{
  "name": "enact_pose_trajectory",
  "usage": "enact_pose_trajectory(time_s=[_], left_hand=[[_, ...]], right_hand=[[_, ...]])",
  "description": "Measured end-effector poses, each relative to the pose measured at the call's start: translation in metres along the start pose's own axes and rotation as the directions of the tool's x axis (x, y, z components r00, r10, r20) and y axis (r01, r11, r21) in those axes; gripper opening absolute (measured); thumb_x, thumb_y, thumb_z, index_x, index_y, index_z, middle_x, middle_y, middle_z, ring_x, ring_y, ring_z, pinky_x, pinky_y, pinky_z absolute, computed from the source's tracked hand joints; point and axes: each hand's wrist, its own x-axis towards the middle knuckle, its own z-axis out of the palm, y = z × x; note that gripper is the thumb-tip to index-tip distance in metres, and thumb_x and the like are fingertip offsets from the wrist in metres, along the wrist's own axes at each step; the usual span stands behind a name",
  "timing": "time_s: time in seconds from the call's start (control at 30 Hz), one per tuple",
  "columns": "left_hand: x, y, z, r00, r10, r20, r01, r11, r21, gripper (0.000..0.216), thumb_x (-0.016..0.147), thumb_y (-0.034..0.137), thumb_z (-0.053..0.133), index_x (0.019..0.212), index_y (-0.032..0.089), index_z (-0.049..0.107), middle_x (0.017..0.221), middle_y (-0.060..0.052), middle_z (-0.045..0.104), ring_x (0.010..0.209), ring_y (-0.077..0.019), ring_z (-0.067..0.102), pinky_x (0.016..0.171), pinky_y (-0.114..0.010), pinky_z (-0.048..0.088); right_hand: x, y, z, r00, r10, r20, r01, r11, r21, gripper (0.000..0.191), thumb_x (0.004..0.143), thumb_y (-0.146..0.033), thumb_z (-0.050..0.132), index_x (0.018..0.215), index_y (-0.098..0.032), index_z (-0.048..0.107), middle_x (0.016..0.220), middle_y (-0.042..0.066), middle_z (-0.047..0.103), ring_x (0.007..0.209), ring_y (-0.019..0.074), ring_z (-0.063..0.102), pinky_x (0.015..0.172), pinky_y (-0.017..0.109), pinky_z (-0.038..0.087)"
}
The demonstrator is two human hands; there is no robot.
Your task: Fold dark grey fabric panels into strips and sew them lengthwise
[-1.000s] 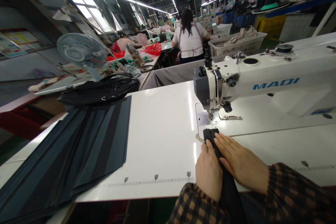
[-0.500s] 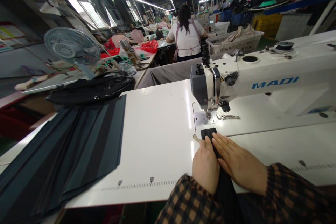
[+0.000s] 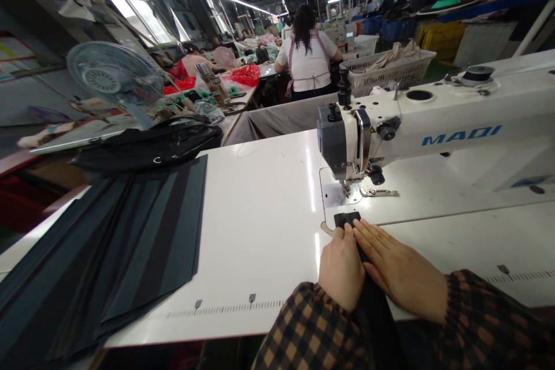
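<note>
A narrow black fabric strip (image 3: pixel 347 219) lies on the white table (image 3: pixel 260 214), its end just short of the presser foot (image 3: pixel 347 186) of the white sewing machine (image 3: pixel 433 121). My left hand (image 3: pixel 341 266) rests on the strip's left edge with the fingers curled down on it. Flat on its right edge lies my right hand (image 3: pixel 399 269), fingers stretched out and pressing. The strip runs back between both hands and off the table's front edge.
A stack of dark fabric panels (image 3: pixel 121 243) covers the table's left side, with a black bag (image 3: pixel 151 147) behind it. A desk fan (image 3: pixel 115 78) stands at the far left. A person (image 3: pixel 307 58) sits at a farther table, back turned, beside a white basket (image 3: pixel 390 69).
My hands and the strip stay almost in place near the presser foot; the strip's end has crept slightly toward it. The camera view has shifted a little.
</note>
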Motion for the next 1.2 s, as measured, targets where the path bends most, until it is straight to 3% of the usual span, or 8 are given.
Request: enact_pose_trajectory(time_s=[0.37, 0.83, 1.2], left_hand=[[0.0, -0.001, 0.0, 1.0, -0.003, -0.003, 0.002, 1.0, -0.008, 0.038, 0.083, 0.015, 0.031, 0.118, 0.011, 0.043, 0.097, -0.011, 0.054, 0.077, -0.0217, 0.059, 0.067, -0.033, 0.048], [0.05, -0.008, -0.006, 0.999, 0.033, 0.016, -0.032, 0.999, -0.013, 0.035, 0.081, 0.014, 0.03, 0.113, 0.009, 0.045, 0.094, -0.011, 0.055, 0.074, -0.0217, 0.059, 0.065, -0.035, 0.049], [0.06, -0.005, -0.006, 0.999, 0.017, 0.037, -0.016, 1.0, -0.022, 0.037, 0.077, 0.013, 0.034, 0.113, 0.009, 0.045, 0.097, -0.012, 0.054, 0.077, -0.0228, 0.059, 0.069, -0.036, 0.05]], right_hand=[[0.0, 0.002, 0.001, 1.0, -0.004, -0.015, 0.004, 0.999, 0.033, 0.056, 0.083, -0.025, 0.04, 0.134, -0.009, 0.025, 0.137, 0.011, 0.031, 0.127, 0.0209, 0.023, 0.101, 0.039, 0.034], [0.034, 0.036, 0.002, 1.0, -0.015, 0.006, 0.015, 1.0, -0.021, 0.057, 0.082, -0.024, 0.041, 0.135, -0.01, 0.023, 0.138, 0.01, 0.029, 0.127, 0.0214, 0.024, 0.102, 0.04, 0.033], [0.037, 0.043, 0.003, 1.0, 0.01, 0.026, -0.008, 0.999, -0.052, 0.053, 0.084, -0.024, 0.038, 0.134, -0.01, 0.026, 0.139, 0.009, 0.026, 0.128, 0.02, 0.02, 0.103, 0.038, 0.033]])
